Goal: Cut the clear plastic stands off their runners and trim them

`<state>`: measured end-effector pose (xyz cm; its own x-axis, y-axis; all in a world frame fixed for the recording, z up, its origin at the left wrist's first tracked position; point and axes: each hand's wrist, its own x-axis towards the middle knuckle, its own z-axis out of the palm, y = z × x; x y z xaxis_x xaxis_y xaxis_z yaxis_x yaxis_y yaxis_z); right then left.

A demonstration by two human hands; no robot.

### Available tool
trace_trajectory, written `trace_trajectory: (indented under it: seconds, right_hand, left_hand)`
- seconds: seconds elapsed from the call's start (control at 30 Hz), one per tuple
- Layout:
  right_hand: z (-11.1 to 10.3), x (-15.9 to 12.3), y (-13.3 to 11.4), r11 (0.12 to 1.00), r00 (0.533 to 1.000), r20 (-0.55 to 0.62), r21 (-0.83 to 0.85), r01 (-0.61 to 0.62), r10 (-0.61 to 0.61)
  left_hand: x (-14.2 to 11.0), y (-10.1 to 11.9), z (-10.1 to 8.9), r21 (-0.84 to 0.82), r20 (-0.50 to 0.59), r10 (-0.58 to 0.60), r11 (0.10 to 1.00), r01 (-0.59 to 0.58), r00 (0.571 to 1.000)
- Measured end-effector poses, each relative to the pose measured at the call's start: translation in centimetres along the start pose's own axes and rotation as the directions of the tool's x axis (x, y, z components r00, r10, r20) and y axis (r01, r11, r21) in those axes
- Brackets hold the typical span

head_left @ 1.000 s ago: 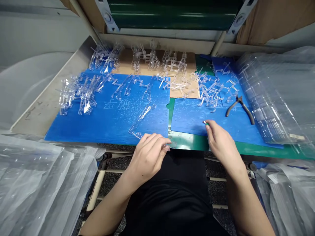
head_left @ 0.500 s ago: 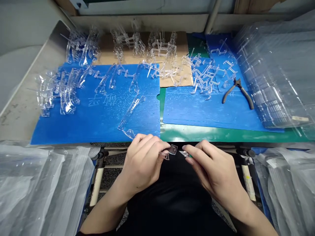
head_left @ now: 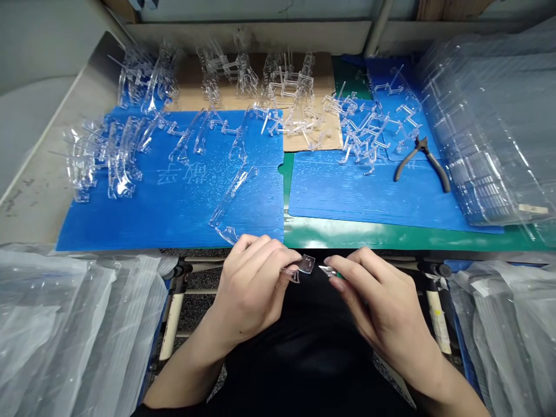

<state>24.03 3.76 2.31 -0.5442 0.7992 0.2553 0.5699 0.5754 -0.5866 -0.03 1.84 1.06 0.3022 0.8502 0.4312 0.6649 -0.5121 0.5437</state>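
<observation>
My left hand [head_left: 254, 284] is closed around a clear plastic part [head_left: 307, 264], whose end sticks out past the thumb and fingers. Opposite it, my right hand [head_left: 377, 289] pinches a small utility knife [head_left: 329, 270] with a short pointed metal blade; a bit of green shows at the fingertips and the rest is hidden in the palm. The blade points toward the clear part, with a small gap between them. Just beyond my left hand, another long clear plastic part [head_left: 232, 197] lies on the blue sheet [head_left: 174, 220].
Clear plastic parts [head_left: 124, 156] stand in rows at the left, and thin clear sprue pieces [head_left: 365, 130] are heaped right of centre. Cutting pliers [head_left: 421, 159] lie beside stacked clear trays [head_left: 482, 145]. Plastic-wrapped bundles [head_left: 65, 330] flank my lap.
Both hands keep nearly the same place and grip. The knife's blade has tilted slightly and sits a touch farther right. The whole view has shifted a little.
</observation>
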Motion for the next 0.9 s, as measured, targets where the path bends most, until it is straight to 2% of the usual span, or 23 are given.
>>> trace_trajectory:
  seconds: [0.2, 0.4, 0.8, 0.9]
  right_hand:
    - [0.0, 0.3, -0.4, 1.0, 0.999, 0.043, -0.025, -0.006, 0.007]
    - [-0.1, 0.2, -0.4, 0.998, 0.996, 0.083, 0.052, -0.032, 0.027]
    - [0.1, 0.5, -0.1, 0.998, 0.997, 0.057, 0.036, -0.051, 0.048]
    - [0.6, 0.8, 0.7, 0.997, 0.997, 0.028, 0.004, -0.076, 0.076]
  left_hand:
    - [-0.2, 0.2, -0.1, -0.014, 0.014, -0.003, 1.0, 0.003, 1.0]
    - [-0.3, 0.2, -0.4, -0.021, 0.029, -0.008, 1.0, 0.009, 1.0]
    - [0.1, 0.2, -0.5, -0.009, 0.059, -0.003, 1.0, 0.003, 0.998]
    - [-0.2, 0.5, -0.7, -0.075, 0.09, -0.015, 0.997, 0.022, 0.996]
